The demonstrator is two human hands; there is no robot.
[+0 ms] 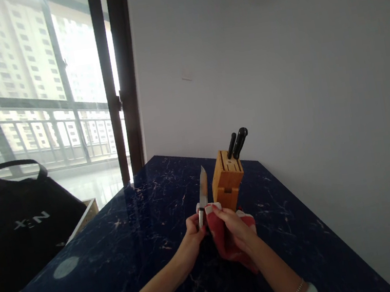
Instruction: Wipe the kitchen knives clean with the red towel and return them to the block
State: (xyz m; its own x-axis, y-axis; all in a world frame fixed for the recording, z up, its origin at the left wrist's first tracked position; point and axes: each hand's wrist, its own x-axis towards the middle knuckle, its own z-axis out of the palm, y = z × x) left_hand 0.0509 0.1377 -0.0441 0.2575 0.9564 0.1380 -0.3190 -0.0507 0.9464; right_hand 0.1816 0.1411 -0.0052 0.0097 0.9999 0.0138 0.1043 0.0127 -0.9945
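A knife (203, 188) points up and away, its pale handle held in my left hand (193, 232). My right hand (231, 221) grips a red and white cloth (222, 235), which hangs down below the fingers beside the knife handle. Part of the cloth's pale edge shows near the base of the blade. Just beyond my right hand stands a wooden knife block (227, 179), with two black-handled knives (241, 142) in its top and several slots around them.
The dark blue marbled table (146, 213) has a pale round spot at left. A black apron or bag (30, 226) hangs over a crate (83, 215) beyond its left edge. A grey wall (280, 78) rises behind and right.
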